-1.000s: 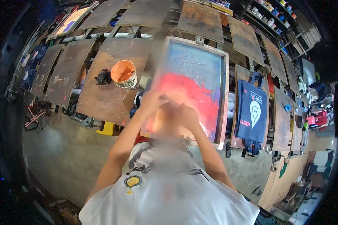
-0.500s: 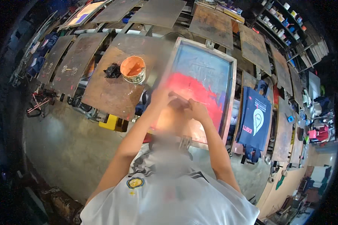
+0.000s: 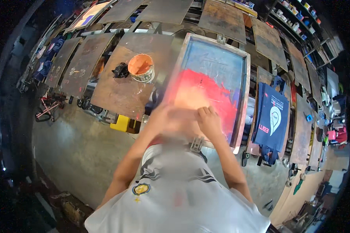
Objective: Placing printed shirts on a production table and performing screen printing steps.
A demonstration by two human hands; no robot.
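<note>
A wooden-framed printing screen [image 3: 243, 97] lies in front of me, its blue mesh partly covered with bright red ink [image 3: 198, 83]. Across its near end, both my hands grip a brownish squeegee [image 3: 184, 118], blurred along its middle. My right hand [image 3: 209, 119] is closed over the bar's right end, knuckles up. At the left end my left hand [image 3: 162, 118] is also closed on it, though its fingers are smeared. The blade's lower edge is hidden. A metal hinge clamp [image 3: 197, 144] sits at the screen's near edge, close to my body.
On the board [image 3: 120, 93] at left stands an orange-stained ink bucket [image 3: 141, 68] beside a crumpled black plastic bag [image 3: 121, 70]. Dark blue printed tote bags [image 3: 271, 118] lie on a board to the right. More boards stretch beyond. A yellow container [image 3: 120, 124] sits below the left board.
Both hands have drawn the squeegee down the screen toward my body, with more red ink showing beyond it. The whole view has shifted slightly.
</note>
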